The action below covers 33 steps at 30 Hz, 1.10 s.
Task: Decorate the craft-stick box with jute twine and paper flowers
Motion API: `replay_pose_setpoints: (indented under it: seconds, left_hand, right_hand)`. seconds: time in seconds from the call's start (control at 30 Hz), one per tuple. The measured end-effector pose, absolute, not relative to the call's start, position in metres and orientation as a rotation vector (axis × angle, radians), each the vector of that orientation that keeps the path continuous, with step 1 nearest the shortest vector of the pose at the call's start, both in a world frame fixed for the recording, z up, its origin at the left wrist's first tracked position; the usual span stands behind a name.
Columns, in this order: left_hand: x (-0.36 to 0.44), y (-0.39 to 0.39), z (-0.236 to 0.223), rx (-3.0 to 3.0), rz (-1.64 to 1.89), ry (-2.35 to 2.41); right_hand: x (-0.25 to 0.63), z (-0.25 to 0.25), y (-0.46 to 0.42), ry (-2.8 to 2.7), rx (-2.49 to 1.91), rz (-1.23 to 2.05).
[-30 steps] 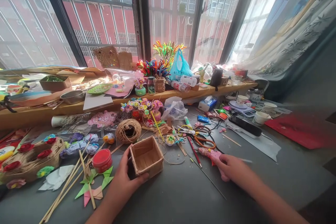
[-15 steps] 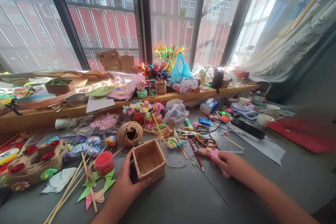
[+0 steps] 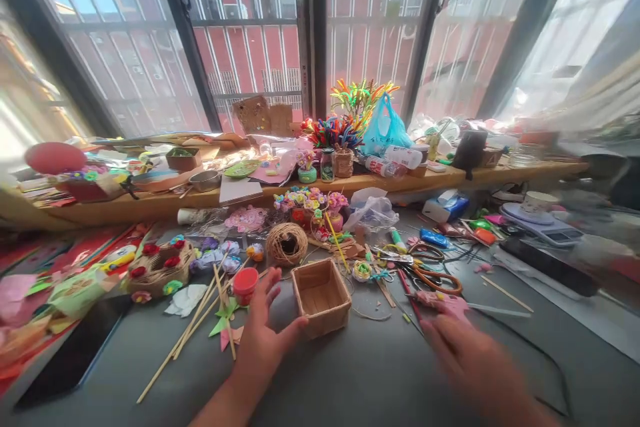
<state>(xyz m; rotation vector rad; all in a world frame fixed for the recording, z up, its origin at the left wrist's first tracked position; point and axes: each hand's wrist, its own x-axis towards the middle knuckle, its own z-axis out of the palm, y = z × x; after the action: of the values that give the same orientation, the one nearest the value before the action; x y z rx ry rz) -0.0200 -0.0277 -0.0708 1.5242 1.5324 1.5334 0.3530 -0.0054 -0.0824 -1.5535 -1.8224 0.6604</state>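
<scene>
Legible text: none you can read | blue bag point(image 3: 384, 137): dark marks, illegible to you | bottle point(image 3: 384, 167) near the shelf's point(image 3: 155, 207) front edge: label too small

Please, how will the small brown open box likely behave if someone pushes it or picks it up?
The box is probably light for its size, being hollow and thin-walled. Its straight sides suggest it is fairly stiff. Its squat shape suggests sliding rather than tipping.

An open brown box point(image 3: 321, 300) stands left of a pink glue gun point(image 3: 446, 304)
</scene>
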Motion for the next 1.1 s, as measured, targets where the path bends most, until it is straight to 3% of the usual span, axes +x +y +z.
replay_pose_setpoints:
  seconds: [0.2,0.37,0.63,0.87,1.1]
  left_hand:
    - [-0.023,-0.078,-0.055,1.63,1.38,1.614]
    - [-0.036,-0.085,-0.051,1.577,1.357,1.697]
    - [-0.036,-0.033,-0.038,1.736,1.499,1.472]
    - [-0.029,0.007,-0.073,1.656,1.173,1.252]
    - [-0.027,0.004,-0.07,1.643,1.093,1.281]
  right_hand:
    - [0.273,-0.103,-0.035,-2.109,-1.048,0.639]
    - [0.255,-0.094,-0.027,-2.106,-1.136,0.678]
    - [0.269,-0.04,0.083,-2.358,-1.335,0.286]
    - [0.259,-0.058,0.112,-2.341,-1.444,0.358]
    - [0.263,-0.052,0.082,-2.085,-1.437,0.472]
